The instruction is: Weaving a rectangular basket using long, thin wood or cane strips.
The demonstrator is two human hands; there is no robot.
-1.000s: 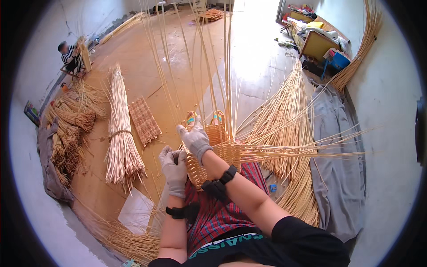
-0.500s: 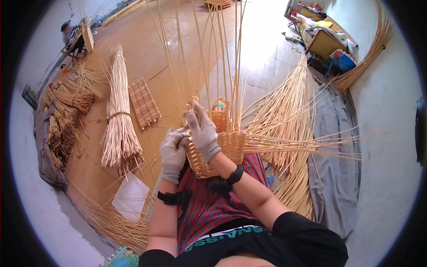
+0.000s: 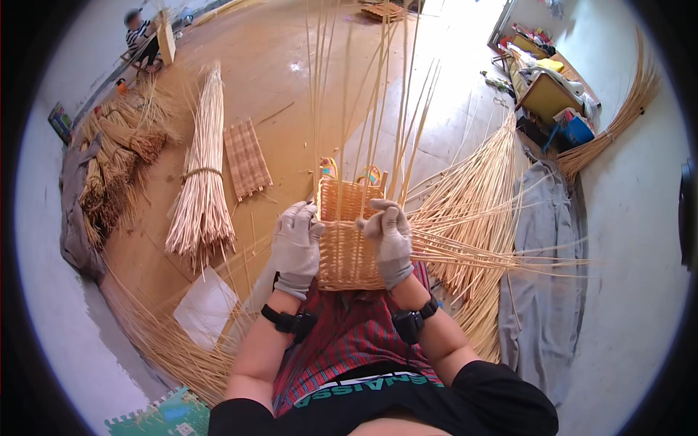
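A woven cane basket [image 3: 345, 261] rests on my lap over red striped cloth, with long upright canes rising from it and a fan of canes spreading from its right side. My left hand [image 3: 294, 247] is closed on the basket's left edge. My right hand [image 3: 390, 240], also gloved, has its fingers curled at the basket's front rim on the right; what is pinched in them is too small to make out. My sandalled feet [image 3: 369, 174] show just beyond the basket.
Cane bundles [image 3: 202, 189] and a woven panel [image 3: 247, 160] lie left. Loose canes [image 3: 472, 196] and grey cloth [image 3: 545, 291] lie right, before a cluttered cabinet [image 3: 545, 94]. A person [image 3: 139, 40] sits far left beside a board. A white sheet [image 3: 203, 309] lies near left.
My right hand has moved rightward from the basket's left corner to its right side. My left hand has shifted slightly right and up, onto the basket's edge. The upright canes lean further right.
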